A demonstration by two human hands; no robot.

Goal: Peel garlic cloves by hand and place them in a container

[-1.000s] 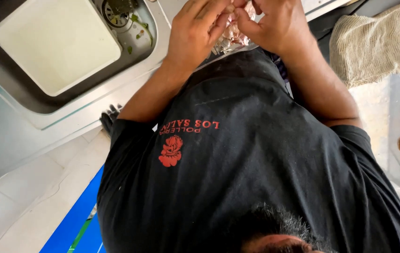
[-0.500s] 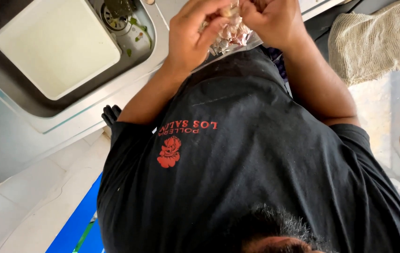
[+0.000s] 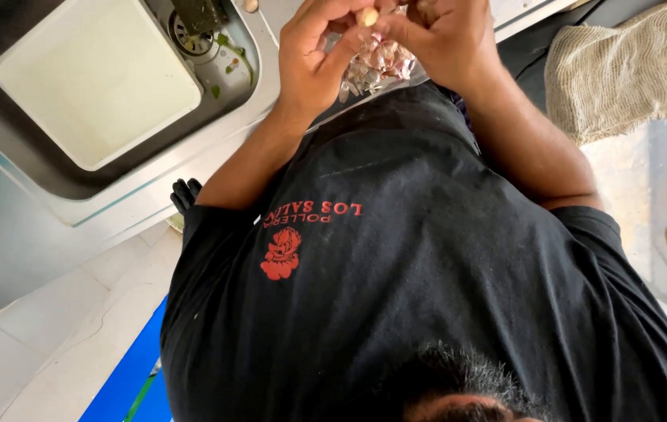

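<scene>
Both hands pinch one small, pale tan garlic clove (image 3: 367, 16): left hand (image 3: 319, 59) and right hand (image 3: 441, 39) grip it narrowly by the fingertips. Below them lies a heap of pinkish-white papery garlic skins (image 3: 376, 62).

No packages, labels, signs or screens in view — none at all
</scene>
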